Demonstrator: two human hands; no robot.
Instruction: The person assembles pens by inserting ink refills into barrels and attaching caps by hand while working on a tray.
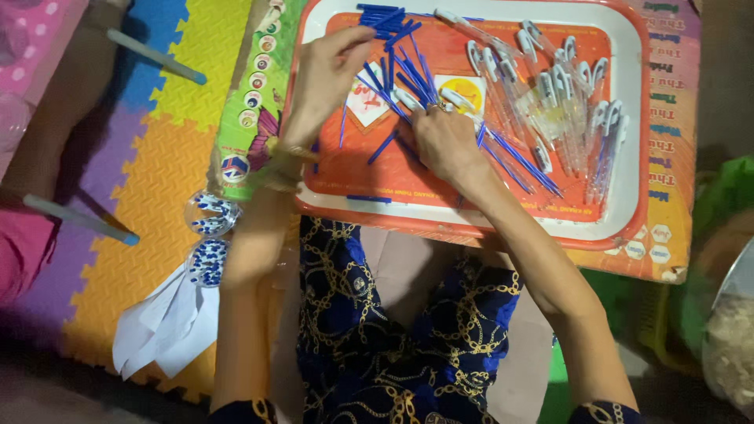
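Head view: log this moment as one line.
left hand: over blue refills | right hand: on tray | clear pens: right side

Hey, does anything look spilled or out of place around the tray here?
Nothing looks spilled. Blue refills lie loosely scattered on the orange tray by both hands, left hand and right hand; clear pens are piled on its right.

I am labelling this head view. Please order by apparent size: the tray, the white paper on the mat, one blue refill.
1. Tray, clearly largest.
2. White paper, though it lies nearer the camera.
3. Blue refill beside the right hand, smallest.
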